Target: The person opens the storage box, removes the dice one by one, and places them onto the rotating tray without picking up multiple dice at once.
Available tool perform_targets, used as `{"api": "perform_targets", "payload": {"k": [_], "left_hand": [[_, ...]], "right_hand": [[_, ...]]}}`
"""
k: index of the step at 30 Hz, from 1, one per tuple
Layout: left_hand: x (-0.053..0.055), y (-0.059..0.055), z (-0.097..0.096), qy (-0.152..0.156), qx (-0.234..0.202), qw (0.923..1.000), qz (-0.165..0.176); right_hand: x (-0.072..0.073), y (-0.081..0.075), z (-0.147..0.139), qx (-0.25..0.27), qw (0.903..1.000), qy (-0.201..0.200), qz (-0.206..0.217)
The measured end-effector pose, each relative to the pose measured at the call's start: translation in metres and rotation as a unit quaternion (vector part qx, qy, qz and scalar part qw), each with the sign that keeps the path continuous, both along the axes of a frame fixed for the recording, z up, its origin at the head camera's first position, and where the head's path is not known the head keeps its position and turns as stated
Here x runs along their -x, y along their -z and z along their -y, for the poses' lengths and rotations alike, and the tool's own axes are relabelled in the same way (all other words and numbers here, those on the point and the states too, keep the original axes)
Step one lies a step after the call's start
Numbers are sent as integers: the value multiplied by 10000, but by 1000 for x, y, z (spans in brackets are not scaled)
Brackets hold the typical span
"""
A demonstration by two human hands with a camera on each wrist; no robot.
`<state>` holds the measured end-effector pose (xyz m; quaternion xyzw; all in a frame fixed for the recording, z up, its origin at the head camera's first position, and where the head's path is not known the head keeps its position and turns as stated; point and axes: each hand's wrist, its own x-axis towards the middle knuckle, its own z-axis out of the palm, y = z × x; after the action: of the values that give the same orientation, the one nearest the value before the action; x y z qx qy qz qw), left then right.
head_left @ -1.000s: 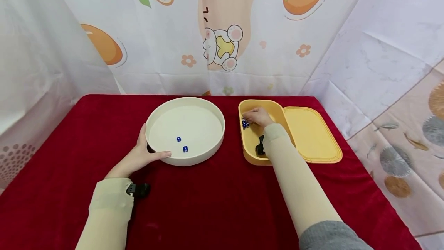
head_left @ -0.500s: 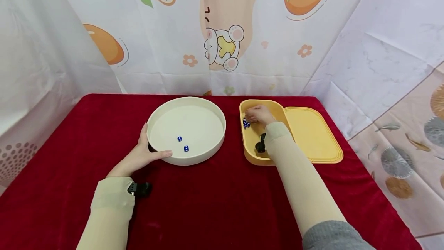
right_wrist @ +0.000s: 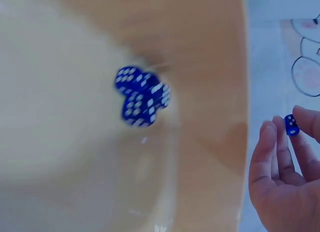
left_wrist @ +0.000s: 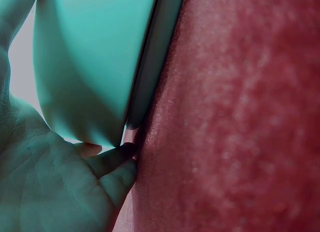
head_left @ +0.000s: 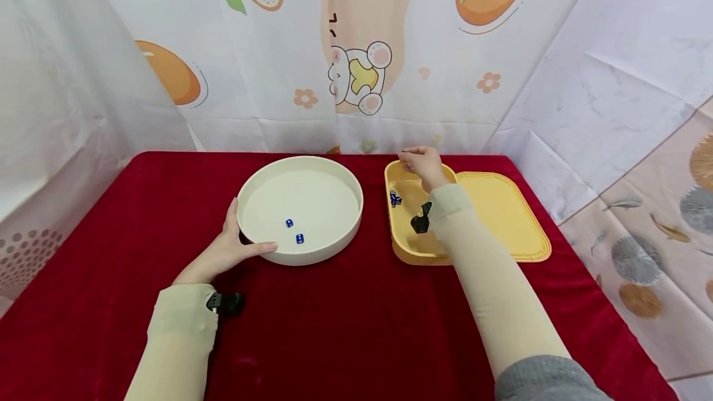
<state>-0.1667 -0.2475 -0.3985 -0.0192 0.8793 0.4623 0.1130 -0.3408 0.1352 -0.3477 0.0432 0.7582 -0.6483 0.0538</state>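
Observation:
My left hand holds the near-left side of a round cream tray, thumb on the rim. In the left wrist view, fingertips curl at the tray's lower edge, close to the red cloth. One blue die and another blue die lie inside the tray. Over the far end of a yellow box, my right hand is raised. It pinches a blue die between thumb and fingers, seen in the right wrist view. A cluster of blue dice sits against the box's wall.
The yellow lid lies flat to the right of the box. A red cloth covers the table. Behind it hangs a white printed curtain. Each wrist carries a small black camera, the left camera hanging over the cloth.
My right hand has risen from inside the yellow box to above its far rim with a die pinched in it. My left hand keeps its hold on the tray.

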Motion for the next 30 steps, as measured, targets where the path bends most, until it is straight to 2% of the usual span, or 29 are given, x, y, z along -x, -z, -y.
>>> {"api": "perform_targets", "payload": {"k": [13,23,30], "left_hand": [[1,1,0,-41,-28,10000,75],[0,1,0,-36,39,10000,56],[0,1,-1,-31,42,10000,18]], "right_hand": [[-10,-26,23,557,9973,-153,-459],[-26,-39,43,582,9954,-493,-586],[-39,-43,56,585,9941,-743,-527]]}}
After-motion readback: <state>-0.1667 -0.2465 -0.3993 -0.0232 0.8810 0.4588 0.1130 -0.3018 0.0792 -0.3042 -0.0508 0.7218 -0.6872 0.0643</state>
